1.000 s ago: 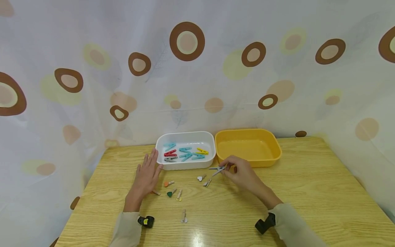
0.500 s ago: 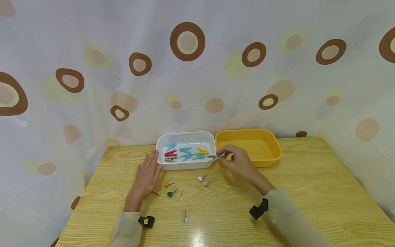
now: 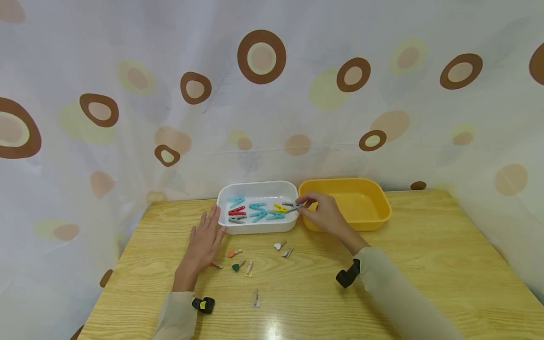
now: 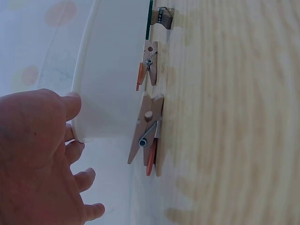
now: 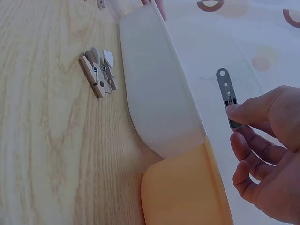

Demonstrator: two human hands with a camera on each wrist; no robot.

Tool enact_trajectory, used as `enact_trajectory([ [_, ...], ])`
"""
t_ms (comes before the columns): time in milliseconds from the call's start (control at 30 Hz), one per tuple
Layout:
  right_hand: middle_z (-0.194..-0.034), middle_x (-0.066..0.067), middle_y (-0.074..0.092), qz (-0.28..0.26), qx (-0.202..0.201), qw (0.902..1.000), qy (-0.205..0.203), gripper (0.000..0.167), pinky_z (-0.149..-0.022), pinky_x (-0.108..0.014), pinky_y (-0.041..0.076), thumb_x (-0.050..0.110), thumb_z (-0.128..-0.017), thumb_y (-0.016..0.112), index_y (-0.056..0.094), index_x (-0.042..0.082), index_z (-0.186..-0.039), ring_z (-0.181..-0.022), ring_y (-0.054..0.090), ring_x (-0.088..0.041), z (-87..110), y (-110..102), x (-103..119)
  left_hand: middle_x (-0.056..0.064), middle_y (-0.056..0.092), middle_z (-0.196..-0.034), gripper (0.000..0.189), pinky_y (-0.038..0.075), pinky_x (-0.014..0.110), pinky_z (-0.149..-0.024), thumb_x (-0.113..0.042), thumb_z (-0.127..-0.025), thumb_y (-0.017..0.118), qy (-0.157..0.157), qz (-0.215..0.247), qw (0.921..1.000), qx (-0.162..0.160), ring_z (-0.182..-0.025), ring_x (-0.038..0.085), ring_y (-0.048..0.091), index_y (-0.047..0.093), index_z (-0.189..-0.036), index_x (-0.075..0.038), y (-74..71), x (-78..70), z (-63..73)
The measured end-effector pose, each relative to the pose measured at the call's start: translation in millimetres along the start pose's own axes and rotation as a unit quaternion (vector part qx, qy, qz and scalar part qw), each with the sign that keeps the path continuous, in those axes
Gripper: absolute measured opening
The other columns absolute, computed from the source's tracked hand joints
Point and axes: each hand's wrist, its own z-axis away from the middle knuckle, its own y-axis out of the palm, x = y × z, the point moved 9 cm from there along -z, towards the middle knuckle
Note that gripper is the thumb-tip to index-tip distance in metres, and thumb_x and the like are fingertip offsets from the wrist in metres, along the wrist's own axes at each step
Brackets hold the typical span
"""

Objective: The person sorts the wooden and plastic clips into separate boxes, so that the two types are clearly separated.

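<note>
Grey peg (image 3: 292, 206) pinched in right hand (image 3: 321, 216) over white tray (image 3: 256, 229), partly hidden; left hand (image 3: 205, 241) flat on bench (image 3: 425, 264).

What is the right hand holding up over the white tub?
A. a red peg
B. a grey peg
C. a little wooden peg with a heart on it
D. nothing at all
B. The right hand pinches a grey peg between thumb and fingers, above the near right corner of the white tub; the red peg lies inside the tub, and the little wooden pegs lie on the table.
</note>
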Motion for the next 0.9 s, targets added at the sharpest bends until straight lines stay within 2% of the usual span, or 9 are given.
enact_trajectory([
  [200, -0.105, -0.007, 0.072, -0.008, 0.006, 0.9999, 0.009, 0.016, -0.082, -0.036, 0.052, 0.007, -0.091, 0.077, 0.075, 0.005, -0.107, -0.093, 0.063, -0.024, -12.6, 5, -3, 0.016, 0.016, -0.17, 0.064, 0.015, 0.077, -0.113, -0.032, -0.112, 0.04, -0.003, -0.004, 1.0, 0.006, -0.153, 0.048, 0.015, 0.018, -0.163, -0.001, 0.8, -0.3, -0.4],
  [433, -0.104, -0.009, 0.072, -0.002, 0.004, 0.9998, 0.019, 0.015, -0.083, -0.037, 0.051, 0.008, -0.092, 0.077, 0.075, 0.004, -0.106, -0.093, 0.064, -0.025, -27.8, 12, -7, 0.016, 0.018, -0.17, 0.064, 0.016, 0.077, -0.113, -0.033, -0.112, 0.04, -0.004, -0.006, 1.0, 0.002, -0.152, 0.048, 0.016, 0.019, -0.163, -0.001, 0.0, 0.1, -0.1],
  [767, -0.107, -0.01, 0.071, -0.017, 0.011, 0.9987, 0.046, 0.015, -0.089, -0.037, 0.054, 0.006, -0.094, 0.074, 0.073, 0.003, -0.109, -0.097, 0.062, -0.027, -41.8, 21, -17, 0.012, 0.012, -0.171, 0.065, 0.013, 0.076, -0.114, -0.036, -0.112, 0.038, -0.013, -0.013, 0.9998, 0.012, -0.154, 0.045, 0.011, 0.015, -0.164, -0.004, 0.6, 2.6, -1.5],
  [900, -0.106, -0.011, 0.071, -0.012, 0.011, 0.999, 0.042, 0.015, -0.088, -0.037, 0.054, 0.005, -0.093, 0.075, 0.073, 0.002, -0.108, -0.096, 0.061, -0.027, -45.3, 23, -22, 0.012, 0.012, -0.171, 0.065, 0.012, 0.077, -0.114, -0.036, -0.112, 0.038, -0.014, -0.015, 0.9997, 0.013, -0.154, 0.045, 0.011, 0.017, -0.164, -0.004, 2.2, 2.2, -1.6],
])
